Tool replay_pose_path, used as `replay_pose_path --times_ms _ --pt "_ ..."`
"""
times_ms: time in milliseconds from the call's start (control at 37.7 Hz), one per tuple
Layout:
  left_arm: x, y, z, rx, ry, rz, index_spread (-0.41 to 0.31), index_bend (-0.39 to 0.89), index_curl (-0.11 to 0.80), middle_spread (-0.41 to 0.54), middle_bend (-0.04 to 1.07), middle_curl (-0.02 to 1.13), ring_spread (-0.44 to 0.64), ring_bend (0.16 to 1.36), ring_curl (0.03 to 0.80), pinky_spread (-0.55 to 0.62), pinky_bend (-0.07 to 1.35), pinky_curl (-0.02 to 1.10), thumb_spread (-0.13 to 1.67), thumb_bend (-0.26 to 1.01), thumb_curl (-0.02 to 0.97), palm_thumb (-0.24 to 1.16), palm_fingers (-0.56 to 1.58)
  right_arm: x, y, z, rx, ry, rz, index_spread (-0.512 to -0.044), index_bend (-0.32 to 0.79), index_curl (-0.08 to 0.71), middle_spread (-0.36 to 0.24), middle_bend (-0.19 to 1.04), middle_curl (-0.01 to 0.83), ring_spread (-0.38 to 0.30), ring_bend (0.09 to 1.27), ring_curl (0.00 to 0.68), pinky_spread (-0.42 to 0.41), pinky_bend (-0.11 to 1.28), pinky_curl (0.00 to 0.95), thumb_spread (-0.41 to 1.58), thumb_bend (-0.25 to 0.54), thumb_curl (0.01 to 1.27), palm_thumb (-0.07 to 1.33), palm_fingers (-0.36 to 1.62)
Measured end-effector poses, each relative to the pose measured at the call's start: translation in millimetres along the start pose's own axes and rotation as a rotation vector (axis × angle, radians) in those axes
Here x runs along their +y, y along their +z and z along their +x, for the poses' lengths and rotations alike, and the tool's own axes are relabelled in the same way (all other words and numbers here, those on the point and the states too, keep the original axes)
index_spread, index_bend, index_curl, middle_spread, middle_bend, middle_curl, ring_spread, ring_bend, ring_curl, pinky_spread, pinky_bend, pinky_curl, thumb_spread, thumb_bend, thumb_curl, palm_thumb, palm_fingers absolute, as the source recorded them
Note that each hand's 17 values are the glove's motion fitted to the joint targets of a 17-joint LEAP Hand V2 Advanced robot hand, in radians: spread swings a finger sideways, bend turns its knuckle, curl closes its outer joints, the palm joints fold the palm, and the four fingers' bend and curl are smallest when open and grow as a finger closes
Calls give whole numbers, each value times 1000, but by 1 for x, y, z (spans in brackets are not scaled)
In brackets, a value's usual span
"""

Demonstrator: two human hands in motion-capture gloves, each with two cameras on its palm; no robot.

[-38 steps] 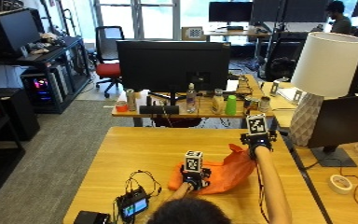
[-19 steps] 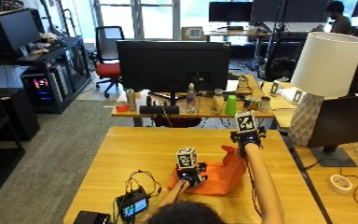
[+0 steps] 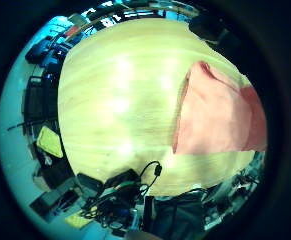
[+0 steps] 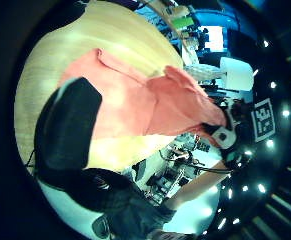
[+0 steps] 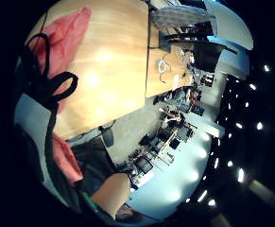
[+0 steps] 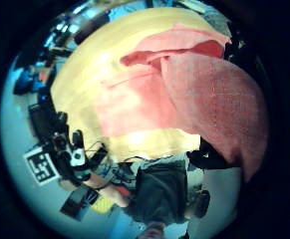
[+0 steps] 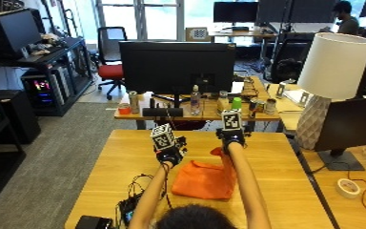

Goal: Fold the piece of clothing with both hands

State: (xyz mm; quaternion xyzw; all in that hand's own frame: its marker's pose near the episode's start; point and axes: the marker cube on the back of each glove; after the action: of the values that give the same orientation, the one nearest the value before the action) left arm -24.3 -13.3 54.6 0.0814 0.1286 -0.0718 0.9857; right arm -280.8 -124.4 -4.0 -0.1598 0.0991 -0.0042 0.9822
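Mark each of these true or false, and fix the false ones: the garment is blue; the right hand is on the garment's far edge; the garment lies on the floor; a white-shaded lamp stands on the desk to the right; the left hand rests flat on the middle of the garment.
1. The garment is blue. False: it is orange.
2. The right hand is at its far edge. True: cloth rises to that hand.
3. It lies on the floor. False: it lies on the wooden table.
4. A white-shaded lamp stands on the desk to the right. True.
5. The left hand rests flat on its middle. False: that hand is at the garment's far left corner.
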Motion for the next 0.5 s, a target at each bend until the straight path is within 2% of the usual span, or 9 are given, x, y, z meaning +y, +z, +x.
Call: replay_pose_path --times_ms 80,159,265,345,371,398,424,451,504 --pt "-5 -20 -15 -27 -55 141 -97 194 403 117 147 244 274 552 289 335 452 323 1271 9 230 222 252 -11 -2 -37 -31 -1 86 -255 66 270 -159 307 521 -249 646 488 -295 816 456 786 -32 481 1042 1160" --pt "-4 -32 -25 -24 -93 185 -94 197 407 120 145 242 269 545 287 319 445 324 1312 6 220 220 269 -12 1 -73 -83 -21 100 -250 32 245 -152 313 524 -246 663 491 -294 829 457 763 -30 494 1039 1141" --pt "-4 -39 -38 -5 -139 206 -92 199 413 121 147 243 267 543 288 305 429 323 1376 15 213 236 284 32 10 -113 -201 -39 44 -245 -23 201 -147 326 530 -246 698 498 -301 864 463 743 -31 508 1022 1114" --pt "-17 -22 -57 18 -191 80 -92 199 416 121 150 244 260 537 287 298 419 324 1417 26 208 254 299 64 24 -143 -338 -87 -71 -242 -91 146 -140 338 535 -246 751 507 -302 906 469 747 -40 515 992 1076" --pt "-22 -16 -64 26 -200 40 -91 203 418 121 153 245 256 535 288 291 413 322 1436 35 209 269 315 68 31 -152 -390 -108 -136 -243 -159 110 -132 335 535 -245 803 520 -309 937 475 794 -54 502 953 1057" --pt "-26 -13 -69 27 -208 16 -91 204 420 121 149 244 254 535 287 290 411 321 1449 40 208 275 322 71 37 -162 -445 -130 -213 -244 -165 89 -129 338 535 -244 824 521 -311 945 473 825 -54 493 934 1047" --pt "-27 -12 -74 23 -216 9 -91 202 420 121 152 245 253 530 285 287 409 322 1462 43 207 280 329 74 43 -170 -499 -149 -290 -244 -168 69 -125 338 535 -243 846 523 -312 957 474 842 -52 488 920 1037" --pt "-27 -13 -78 16 -225 12 -91 209 424 121 153 245 249 529 285 285 400 320 1477 50 206 289 339 75 49 -178 -548 -160 -356 -246 -202 39 -104 252 506 -233 891 529 -324 991 479 889 -86 464 843 950" --pt "-26 -16 -86 0 -242 26 -91 205 424 121 155 247 245 526 286 278 393 321 1500 59 207 303 345 73 56 -187 -617 -160 -431 -248 -171 14 -85 219 502 -214 909 531 -328 1012 483 937 -80 445 784 866"
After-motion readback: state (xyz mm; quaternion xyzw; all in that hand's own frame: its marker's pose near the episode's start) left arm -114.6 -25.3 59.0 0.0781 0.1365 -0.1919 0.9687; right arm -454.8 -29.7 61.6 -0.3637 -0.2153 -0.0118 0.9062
